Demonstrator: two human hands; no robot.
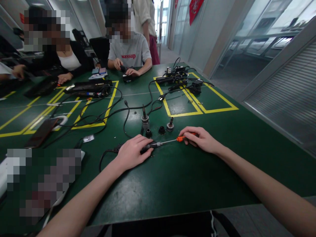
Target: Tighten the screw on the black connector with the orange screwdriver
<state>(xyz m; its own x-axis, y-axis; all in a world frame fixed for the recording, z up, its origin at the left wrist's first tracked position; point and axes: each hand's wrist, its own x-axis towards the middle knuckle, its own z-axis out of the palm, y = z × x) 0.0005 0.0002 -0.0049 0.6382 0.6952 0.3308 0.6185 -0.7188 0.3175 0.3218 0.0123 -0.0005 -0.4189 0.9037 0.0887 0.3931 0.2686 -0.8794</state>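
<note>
Both hands, left (pixel 133 153) and right (pixel 201 139), share 1 screwdriver (pixel 168 142) near 4 small fittings (pixel 161 130).

Toward the body from both hands, the green table (pixel 172 184) lies bare, so there is wide room to draw back. The left hand (pixel 133 153) and right hand (pixel 201 139) are joined by the screwdriver (pixel 170 141), which bars the gap between them. Just beyond it stand small metal and black parts (pixel 158 126) in a loose row, with black cables (pixel 111 113) looping behind and left of the left hand. Right of the right hand the tabletop is open to the edge.
</note>
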